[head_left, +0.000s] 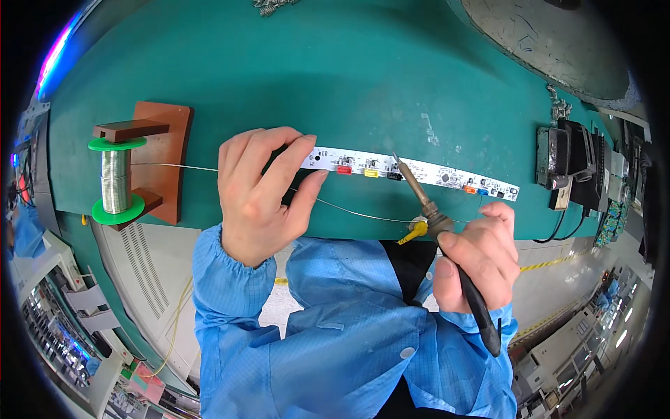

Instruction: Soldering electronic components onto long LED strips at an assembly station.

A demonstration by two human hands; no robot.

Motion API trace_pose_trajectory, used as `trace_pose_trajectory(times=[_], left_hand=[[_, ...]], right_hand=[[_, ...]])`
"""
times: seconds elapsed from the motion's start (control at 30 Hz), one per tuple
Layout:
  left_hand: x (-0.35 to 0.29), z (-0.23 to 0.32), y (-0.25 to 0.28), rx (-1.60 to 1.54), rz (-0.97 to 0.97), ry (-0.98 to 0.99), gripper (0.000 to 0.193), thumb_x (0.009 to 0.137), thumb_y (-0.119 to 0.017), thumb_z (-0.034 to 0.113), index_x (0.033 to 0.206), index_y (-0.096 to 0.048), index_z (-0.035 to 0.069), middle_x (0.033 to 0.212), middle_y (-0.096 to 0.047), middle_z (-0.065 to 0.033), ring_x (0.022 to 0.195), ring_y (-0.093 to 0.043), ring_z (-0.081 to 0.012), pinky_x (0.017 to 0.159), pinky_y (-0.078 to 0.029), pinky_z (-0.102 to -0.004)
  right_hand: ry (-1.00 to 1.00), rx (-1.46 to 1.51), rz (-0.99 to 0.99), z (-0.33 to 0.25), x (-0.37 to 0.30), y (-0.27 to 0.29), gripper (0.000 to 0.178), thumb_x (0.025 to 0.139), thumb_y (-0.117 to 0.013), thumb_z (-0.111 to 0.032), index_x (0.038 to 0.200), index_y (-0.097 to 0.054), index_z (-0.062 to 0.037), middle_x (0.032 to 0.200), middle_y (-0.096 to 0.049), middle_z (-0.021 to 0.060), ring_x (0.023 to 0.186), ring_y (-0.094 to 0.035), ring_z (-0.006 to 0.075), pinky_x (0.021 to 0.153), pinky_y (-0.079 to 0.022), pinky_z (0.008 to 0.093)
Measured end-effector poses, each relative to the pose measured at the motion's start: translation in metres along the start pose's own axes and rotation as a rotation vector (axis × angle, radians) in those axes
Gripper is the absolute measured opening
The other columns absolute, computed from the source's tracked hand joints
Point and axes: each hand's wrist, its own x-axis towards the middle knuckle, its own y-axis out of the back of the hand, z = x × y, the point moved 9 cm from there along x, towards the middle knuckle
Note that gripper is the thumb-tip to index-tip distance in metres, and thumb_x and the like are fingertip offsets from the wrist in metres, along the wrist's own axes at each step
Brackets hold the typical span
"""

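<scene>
A long, narrow white circuit board (426, 171) with red, yellow, black, orange and blue connectors stretches across the front of the green bench. Its left end is pinched between the thumb and index finger of my left hand (262, 192). My right hand (481, 262) is closed around the dark handle of a soldering iron (417, 187). The iron's tip overlaps the board's far edge around mid-length; whether it touches is unclear. Thin solder wire (349, 211) passes by my left hand and runs toward my right fingers. A yellow tag hangs by the iron's collar.
At left, a brown stand (164, 160) carries a green-flanged solder spool (116, 183). Black device stands (569, 157) with cables are at the right edge, near small metal parts (560, 108). A large pale round-edged object (551, 45) occupies the far right; more metal pieces (272, 5) lie far ahead.
</scene>
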Motion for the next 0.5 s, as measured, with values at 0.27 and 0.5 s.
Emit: trace_pose_trajectory(times=[0.27,0.5], left_hand=[[0.0014,0.0011,-0.0003,-0.002,0.009,-0.016,0.035,0.061,-0.078,0.006,0.095,-0.068,0.004,0.096,-0.062,-0.0072,0.088,-0.057,-0.0257,0.078,-0.043,-0.0376],[0.0006,0.0011,-0.0001,0.003,0.009,-0.023,0.034,0.062,-0.078,0.007,0.095,-0.068,0.004,0.097,-0.062,-0.0066,0.088,-0.057,-0.0254,0.079,-0.042,-0.0379]], right_hand=[[0.008,-0.021,-0.015,0.0003,0.0023,-0.0050,0.020,0.063,-0.068,-0.008,0.082,-0.071,-0.0054,0.058,-0.056,0.0010,0.051,-0.051,0.0152,0.072,-0.044,0.0363],[0.003,-0.017,-0.026,-0.0022,0.0029,-0.0048,0.020,0.063,-0.068,-0.007,0.083,-0.071,-0.0050,0.057,-0.055,0.0013,0.051,-0.050,0.0153,0.072,-0.045,0.0366]])
